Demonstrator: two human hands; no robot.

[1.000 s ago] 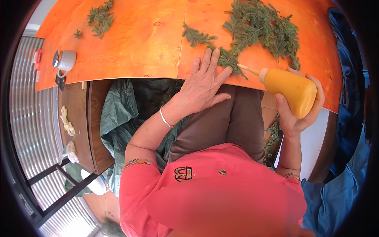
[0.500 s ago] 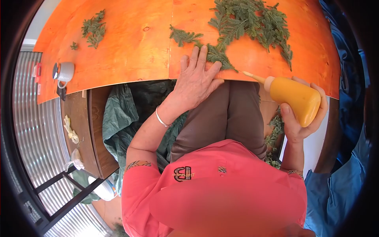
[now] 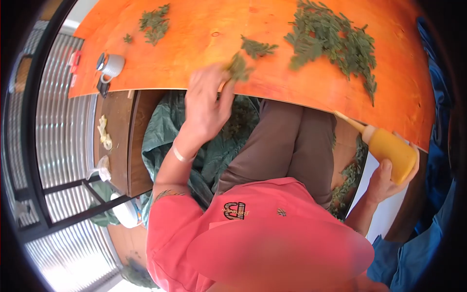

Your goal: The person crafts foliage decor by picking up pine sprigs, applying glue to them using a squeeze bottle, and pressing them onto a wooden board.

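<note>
My left hand (image 3: pixel 208 100), smeared by motion, is near the front edge of the orange wooden table (image 3: pixel 199 29). A green sprig (image 3: pixel 239 67) sticks out from its fingertips, pinched and slightly blurred. My right hand (image 3: pixel 389 181) grips a yellow squeeze bottle (image 3: pixel 394 153), fingers wrapped round its body. The bottle's long pale nozzle points up and left, close to the table's front edge. A little beyond the held sprig lies a small loose green sprig (image 3: pixel 258 47). To the right a large pile of green sprigs (image 3: pixel 335 41) is spread out.
A grey mug (image 3: pixel 113 64) stands at the table's left, beyond a few sprigs (image 3: pixel 154 23). Under the table are a dark green tarp (image 3: pixel 163 126) and a wooden drawer unit (image 3: pixel 141 151). Blue cloth (image 3: pixel 408 258) hangs at the right.
My left hand has lifted the sprig it was resting on and moved left with it. My right hand has drawn the bottle down and to the right. The view has turned.
</note>
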